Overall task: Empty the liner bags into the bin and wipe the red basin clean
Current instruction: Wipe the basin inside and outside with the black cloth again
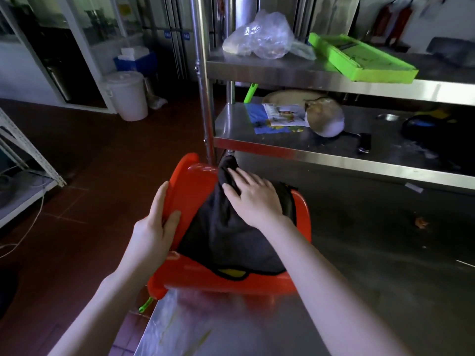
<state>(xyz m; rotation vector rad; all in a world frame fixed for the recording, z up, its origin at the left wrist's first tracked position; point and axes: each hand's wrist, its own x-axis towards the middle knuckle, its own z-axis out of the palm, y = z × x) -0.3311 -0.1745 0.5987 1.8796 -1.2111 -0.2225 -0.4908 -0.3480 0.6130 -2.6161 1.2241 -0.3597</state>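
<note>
The red basin [195, 176] stands tilted on the left corner of the steel table [359, 265]. A dark cloth [226, 237] with a yellow patch lies spread inside it, one end hanging over the far rim. My left hand [156, 224] grips the basin's left rim, fingers outside and thumb on the inside wall. My right hand [254, 196] presses flat on the cloth with straight fingers. A crumpled clear plastic bag [259, 37] sits on the top shelf.
A steel shelf rack [334, 80] rises behind the basin, holding a green tray [359, 57], papers and a round bowl [326, 119]. A white lidded bucket [127, 95] stands on the red tile floor at left, with a blue crate [136, 60] behind it.
</note>
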